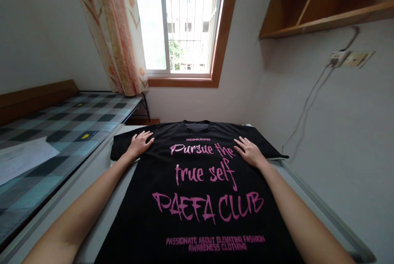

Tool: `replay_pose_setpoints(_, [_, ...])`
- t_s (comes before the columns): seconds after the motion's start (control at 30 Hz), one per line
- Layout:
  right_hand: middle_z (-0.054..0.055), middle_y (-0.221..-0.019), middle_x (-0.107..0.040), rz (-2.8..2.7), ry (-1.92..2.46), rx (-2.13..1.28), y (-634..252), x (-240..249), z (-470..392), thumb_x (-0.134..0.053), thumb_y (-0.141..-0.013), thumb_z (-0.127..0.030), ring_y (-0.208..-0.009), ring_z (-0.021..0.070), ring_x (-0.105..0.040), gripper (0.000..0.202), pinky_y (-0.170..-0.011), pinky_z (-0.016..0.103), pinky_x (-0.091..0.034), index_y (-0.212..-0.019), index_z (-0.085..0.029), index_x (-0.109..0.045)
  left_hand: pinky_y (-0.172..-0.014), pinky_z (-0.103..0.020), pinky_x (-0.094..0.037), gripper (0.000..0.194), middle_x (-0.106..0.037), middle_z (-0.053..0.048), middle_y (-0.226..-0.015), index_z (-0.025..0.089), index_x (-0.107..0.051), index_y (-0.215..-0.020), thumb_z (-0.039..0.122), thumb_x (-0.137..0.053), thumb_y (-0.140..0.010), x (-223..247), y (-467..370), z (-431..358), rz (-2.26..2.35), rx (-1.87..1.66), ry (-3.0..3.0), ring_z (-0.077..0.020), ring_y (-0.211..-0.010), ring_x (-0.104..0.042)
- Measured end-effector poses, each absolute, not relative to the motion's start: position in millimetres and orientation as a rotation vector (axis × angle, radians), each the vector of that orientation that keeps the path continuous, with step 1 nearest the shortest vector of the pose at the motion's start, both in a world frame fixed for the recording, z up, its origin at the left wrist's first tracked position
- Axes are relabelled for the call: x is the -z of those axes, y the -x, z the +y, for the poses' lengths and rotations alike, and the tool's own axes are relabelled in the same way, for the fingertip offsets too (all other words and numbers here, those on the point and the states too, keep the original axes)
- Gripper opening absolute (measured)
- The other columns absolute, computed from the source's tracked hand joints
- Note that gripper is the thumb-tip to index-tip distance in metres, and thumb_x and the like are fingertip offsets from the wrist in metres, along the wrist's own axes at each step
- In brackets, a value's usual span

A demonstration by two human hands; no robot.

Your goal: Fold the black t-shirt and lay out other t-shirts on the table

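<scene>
A black T-shirt (193, 186) with pink lettering lies spread flat, front side up, its collar toward the window and its hem running out of the bottom of the view. My left hand (140, 144) rests palm down on the shirt near the left sleeve, fingers stretched out. On the other side my right hand (248, 151) lies flat near the right sleeve, its fingers also extended. Neither hand grips the cloth. Both sleeves point outward, the right one reaching past the table's edge.
Under the shirt is a pale table (104, 192). To the left stands a bed with a checked mattress (76, 120) and a white paper sheet (26, 158) on it. A power cord (308, 99) hangs along the right wall, below a wooden shelf (326, 19).
</scene>
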State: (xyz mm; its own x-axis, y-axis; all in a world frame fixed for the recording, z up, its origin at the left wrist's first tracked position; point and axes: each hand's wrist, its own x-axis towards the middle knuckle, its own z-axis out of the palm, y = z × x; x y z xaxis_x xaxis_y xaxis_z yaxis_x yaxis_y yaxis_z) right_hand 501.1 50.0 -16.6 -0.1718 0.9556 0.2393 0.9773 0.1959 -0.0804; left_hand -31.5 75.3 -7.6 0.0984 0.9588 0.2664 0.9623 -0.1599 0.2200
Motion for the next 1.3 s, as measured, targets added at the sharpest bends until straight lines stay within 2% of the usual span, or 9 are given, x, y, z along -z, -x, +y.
replay_pose_setpoints(0.13, [0.007, -0.153, -0.036, -2.232, 1.961, 0.089, -500, 17, 51, -0.03, -0.096, -0.053, -0.142, 0.0266, -0.032, 0.058, -0.113, 0.044, -0.029, -0.145, -0.025, -0.044, -0.115, -0.058, -0.016, 0.058, -0.034, -0.006, -0.155, 0.027, -0.045, -0.143, 0.055, -0.029, -0.095, 5, 44, 85, -2.261, 0.368, 2.256, -0.0288, -0.145, -0.023])
replay_pose_setpoints(0.27, [0.007, -0.153, -0.037, -2.222, 1.962, 0.095, -500, 18, 51, -0.028, -0.097, -0.053, -0.142, 0.0262, -0.032, 0.058, -0.113, 0.043, -0.03, -0.145, -0.024, -0.044, -0.112, -0.063, -0.016, 0.064, -0.029, -0.01, -0.157, 0.024, -0.037, -0.148, 0.057, -0.026, -0.095, -3, 64, 92, -2.381, 0.261, 2.141, -0.0322, -0.144, -0.024])
replay_pose_setpoints(0.47, [0.008, -0.152, -0.039, -2.216, 1.935, 0.1, -501, 20, 51, -0.028, -0.096, -0.053, -0.141, 0.0267, -0.032, 0.059, -0.112, 0.043, -0.031, -0.144, -0.023, -0.045, -0.113, -0.054, -0.024, 0.062, -0.036, -0.012, -0.153, 0.021, -0.043, -0.144, 0.055, -0.032, -0.093, -6, 72, 92, -2.406, 0.277, 2.123, -0.0304, -0.141, -0.032])
replay_pose_setpoints(0.6, [0.008, -0.152, -0.039, -2.217, 1.933, 0.1, -502, 20, 52, -0.029, -0.096, -0.053, -0.141, 0.0267, -0.033, 0.059, -0.112, 0.042, -0.03, -0.144, -0.023, -0.045, -0.11, -0.039, -0.034, 0.048, -0.053, -0.011, -0.139, 0.019, -0.066, -0.119, 0.049, -0.047, -0.087, -12, 61, 77, -2.245, 0.46, 2.207, -0.028, -0.13, -0.046])
replay_pose_setpoints(0.73, [0.007, -0.152, -0.039, -2.201, 1.932, 0.107, -501, 21, 52, -0.03, -0.096, -0.052, -0.14, 0.0268, -0.034, 0.057, -0.112, 0.044, -0.031, -0.143, -0.024, -0.046, -0.101, -0.038, -0.043, 0.04, -0.066, -0.009, -0.116, 0.021, -0.07, -0.108, 0.046, -0.051, -0.084, -27, 56, 43, -2.104, 0.621, 2.553, -0.0265, -0.113, -0.058])
replay_pose_setpoints(0.87, [0.009, -0.151, -0.04, -2.199, 1.923, 0.107, -501, 22, 52, -0.031, -0.096, -0.051, -0.14, 0.0271, -0.034, 0.057, -0.112, 0.043, -0.031, -0.143, -0.023, -0.047, -0.1, -0.034, -0.045, 0.042, -0.064, -0.007, -0.122, 0.024, -0.067, -0.118, 0.04, -0.059, -0.08, -40, 61, 5, -1.863, 0.586, 2.995, -0.0245, -0.114, -0.058])
replay_pose_setpoints(1.07, [0.01, -0.15, -0.042, -2.183, 1.884, 0.17, -501, 23, 51, -0.034, -0.095, -0.046, -0.139, 0.0277, -0.036, 0.055, -0.111, 0.043, -0.033, -0.141, -0.02, -0.05, -0.112, -0.042, -0.033, 0.061, -0.049, -0.006, -0.142, 0.033, -0.06, -0.13, 0.02, -0.067, -0.07, -41, 62, -33, -1.623, 0.419, 3.049, -0.0277, -0.129, -0.045])
replay_pose_setpoints(1.17, [0.01, -0.148, -0.045, -2.215, 1.822, 0.233, -499, 21, 47, -0.035, -0.095, -0.042, -0.136, 0.0279, -0.039, 0.051, -0.11, 0.043, -0.034, -0.137, -0.018, -0.055, -0.106, -0.041, -0.038, 0.058, -0.059, -0.007, -0.126, 0.033, -0.063, -0.126, 0.019, -0.067, -0.07, -36, 56, -44, -1.646, 0.457, 2.913, -0.0265, -0.117, -0.053])
replay_pose_setpoints(1.3, [0.011, -0.144, -0.049, -2.277, 1.828, 0.272, -493, 19, 40, -0.032, -0.096, -0.036, -0.132, 0.0269, -0.045, 0.049, -0.107, 0.042, -0.037, -0.134, -0.018, -0.057, -0.081, -0.032, -0.048, 0.048, -0.064, -0.003, -0.082, 0.024, -0.061, -0.124, 0.024, -0.058, -0.076, -24, 49, -54, -2.04, 0.561, 2.741, -0.0209, -0.081, -0.061])
